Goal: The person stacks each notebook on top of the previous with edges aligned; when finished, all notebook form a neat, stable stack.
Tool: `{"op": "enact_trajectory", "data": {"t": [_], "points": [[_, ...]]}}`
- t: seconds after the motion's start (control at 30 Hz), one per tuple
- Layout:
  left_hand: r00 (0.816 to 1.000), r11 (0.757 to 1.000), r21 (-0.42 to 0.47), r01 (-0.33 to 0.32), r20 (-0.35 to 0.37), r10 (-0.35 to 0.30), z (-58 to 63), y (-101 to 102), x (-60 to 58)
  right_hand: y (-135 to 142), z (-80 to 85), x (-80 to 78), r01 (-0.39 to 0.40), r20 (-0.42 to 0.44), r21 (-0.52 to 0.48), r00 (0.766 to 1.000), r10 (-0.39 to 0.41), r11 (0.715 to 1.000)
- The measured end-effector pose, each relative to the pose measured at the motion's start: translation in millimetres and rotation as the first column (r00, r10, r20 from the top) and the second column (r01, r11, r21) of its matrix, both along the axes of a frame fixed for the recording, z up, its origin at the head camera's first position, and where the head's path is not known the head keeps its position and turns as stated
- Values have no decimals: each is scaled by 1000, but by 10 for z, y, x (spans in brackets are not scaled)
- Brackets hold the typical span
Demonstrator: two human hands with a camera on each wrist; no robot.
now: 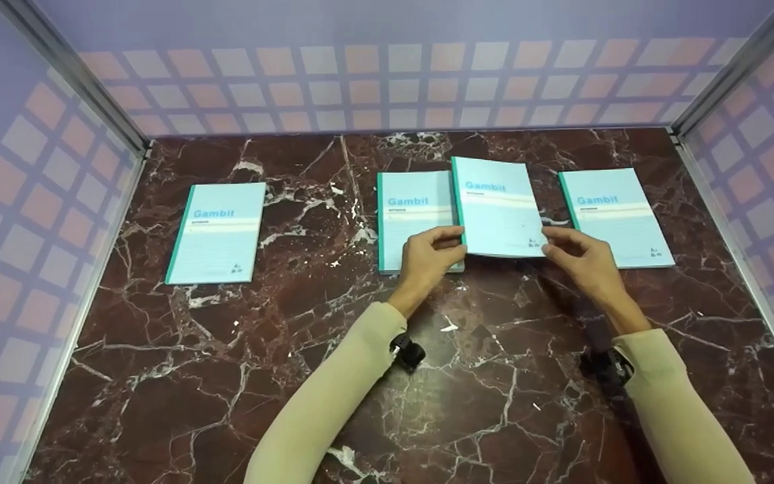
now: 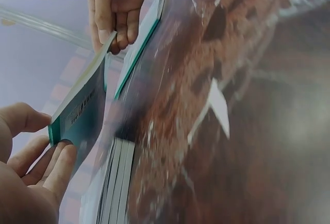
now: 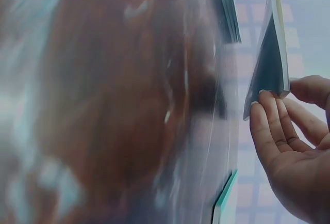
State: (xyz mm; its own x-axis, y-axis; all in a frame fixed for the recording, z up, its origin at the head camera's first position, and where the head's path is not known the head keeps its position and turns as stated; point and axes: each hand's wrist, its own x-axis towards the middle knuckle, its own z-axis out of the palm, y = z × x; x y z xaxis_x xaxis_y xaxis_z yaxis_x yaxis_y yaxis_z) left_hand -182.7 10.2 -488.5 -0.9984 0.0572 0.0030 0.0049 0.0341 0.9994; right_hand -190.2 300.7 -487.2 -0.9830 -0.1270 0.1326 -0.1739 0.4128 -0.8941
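Note:
Both hands hold up one pale blue notebook [image 1: 498,208] with a green spine and "Gambit" on its cover. My left hand [image 1: 427,259] pinches its lower left corner, thumb on one face and fingers beneath, as the left wrist view shows. At the lower right corner, my right hand [image 1: 582,259] pinches it the same way; its fingers [image 3: 281,126] lie under the back cover. The raised notebook overlaps the right side of a middle stack of notebooks [image 1: 414,202] in the head view. Several page edges of that stack [image 2: 118,182] show below my left hand.
Another matching notebook [image 1: 218,232] lies far left on the dark red marbled table [image 1: 279,403]. One more notebook [image 1: 619,218] lies to the right, partly behind my right hand. Patterned walls [image 1: 387,81] enclose the back and both sides.

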Motion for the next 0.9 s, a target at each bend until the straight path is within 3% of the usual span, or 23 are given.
{"op": "enact_trajectory", "data": {"t": [0.1, 0.37, 0.67, 0.9], "points": [[1000, 1000, -2, -23, -4, 23, -5, -91, 6, -102, 10, -17, -8, -4, -12, 1000, 8, 1000], [998, 997, 33, -65, 6, 64, -24, -311, 14, -444, 236, 60, -48, -30, -12, 998, 48, 999], [995, 995, -47, -92, -30, 91, -90, -652, 105, -654, -92, -119, -79, -9, 25, 997, 79, 997], [995, 990, -94, -103, -17, 102, -110, -873, 173, -849, -123, -128, -119, 3, 3, 993, 119, 993]]}}
